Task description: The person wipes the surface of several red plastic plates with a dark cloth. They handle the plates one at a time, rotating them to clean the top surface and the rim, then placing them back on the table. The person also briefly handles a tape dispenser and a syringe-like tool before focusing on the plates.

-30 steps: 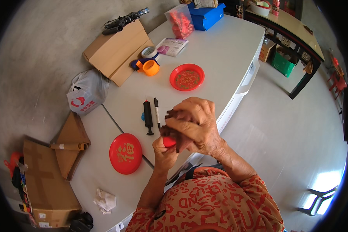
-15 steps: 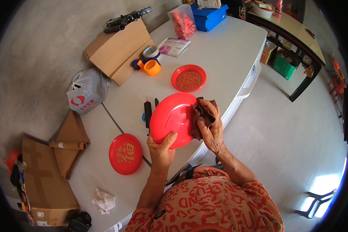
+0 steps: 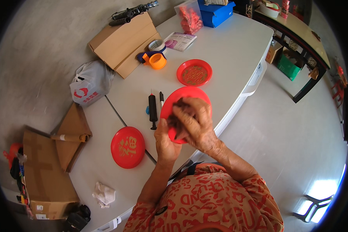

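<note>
A round red plastic plate (image 3: 189,92) is held in front of me above the table's near edge. My left hand (image 3: 167,145) grips its lower left rim, thumb on the front. Over the plate's face, my right hand (image 3: 199,123) is closed on a crumpled dark brown cloth (image 3: 176,118), pressed to the surface; both are a little blurred. Another red plate (image 3: 194,72) with gold markings lies beyond on the table. To the left rests a further red plate (image 3: 128,147) with a gold character. A black hand pump (image 3: 152,110) and a black-and-white marker (image 3: 161,98) lie beside the held plate.
Along the left stand cardboard boxes (image 3: 46,174), a grey plastic bag (image 3: 91,83) and an orange tape dispenser (image 3: 157,61). A whitish cloth (image 3: 103,194) lies near the front. At the back are a clear tub (image 3: 190,19) and a blue box (image 3: 216,14).
My right hand has moved the brown cloth from the plate's right rim left across its face. The plate has tilted, showing narrower, and the whole view has shifted slightly.
</note>
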Motion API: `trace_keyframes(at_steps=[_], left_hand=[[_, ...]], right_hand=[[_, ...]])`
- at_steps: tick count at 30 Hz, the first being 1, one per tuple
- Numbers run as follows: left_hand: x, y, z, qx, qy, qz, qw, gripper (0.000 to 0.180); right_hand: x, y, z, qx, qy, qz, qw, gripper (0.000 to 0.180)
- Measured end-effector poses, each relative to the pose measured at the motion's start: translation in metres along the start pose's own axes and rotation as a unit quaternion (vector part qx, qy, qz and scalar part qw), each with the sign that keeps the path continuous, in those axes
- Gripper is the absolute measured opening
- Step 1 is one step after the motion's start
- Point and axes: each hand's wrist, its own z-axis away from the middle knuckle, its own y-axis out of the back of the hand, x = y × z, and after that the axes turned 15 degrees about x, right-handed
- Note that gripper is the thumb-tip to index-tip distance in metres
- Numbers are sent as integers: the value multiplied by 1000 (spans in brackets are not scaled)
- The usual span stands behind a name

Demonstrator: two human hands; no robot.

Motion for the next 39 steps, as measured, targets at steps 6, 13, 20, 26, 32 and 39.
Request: trace_keyframes(at_steps=[6,13,20,26,32,39], left_hand=[[2,7,4,29,34,3,999,51],[3,-1,8,41,22,-18,999,58],[3,8,12,53,43,-48,996,57],[4,11,1,43,82,63,994,56],[3,9,3,28,86,22,996,56],[8,0,4,0,83,3,997,54]], right_hand=[[-14,1,8,-14,27,17,999,49],[23,2,-18,22,-63,49,997,50],[52,38,-16,-71,-515,-252,816,17],[31,46,26,74,-585,-352,727,28],[42,56,16,18,-465,-240,852,18],[51,34,-4,-1,-223,-81,971,34]])
